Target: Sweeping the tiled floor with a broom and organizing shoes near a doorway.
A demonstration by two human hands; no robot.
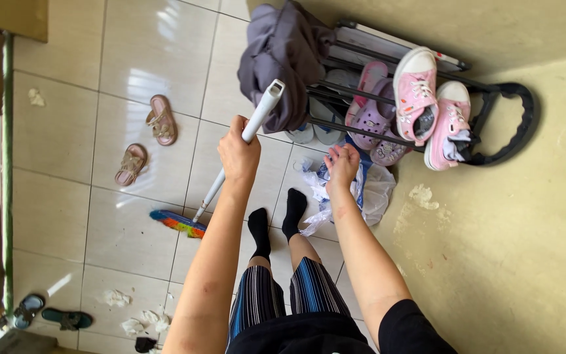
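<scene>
Two hands: both busy, one on a broom, one down at a bag
Left hand (238,154): fist wrapped round the white broom handle (257,118) near its top, holding it slanted
Broom head (178,223): rainbow-coloured bristles resting on the pale floor tiles (132,59), just ahead of the black-socked feet
Right hand (342,164): fingers curled, reaching down and touching the crumpled plastic bag (368,190); I cannot tell whether it has a real grip yet
Plastic bag: white and blue, lying on the floor at the foot of the black shoe rack (506,124), beside the right foot
Shoe rack: holds pink sneakers (417,92), purple clogs and other footwear, with a grey garment (283,52) draped over one end
Step in hand: by the look of it, clearing litter while sweeping; the bag is being picked up, the broom parked
Next move calls for: closing the fingers firmly on the loose plastic and lifting it clear of the rack's lower bars, keeping the broom steady
Elsewhere: a pair of small pink sandals (147,139) well apart on the tiles; paper scraps (139,318) near the lower edge
</scene>
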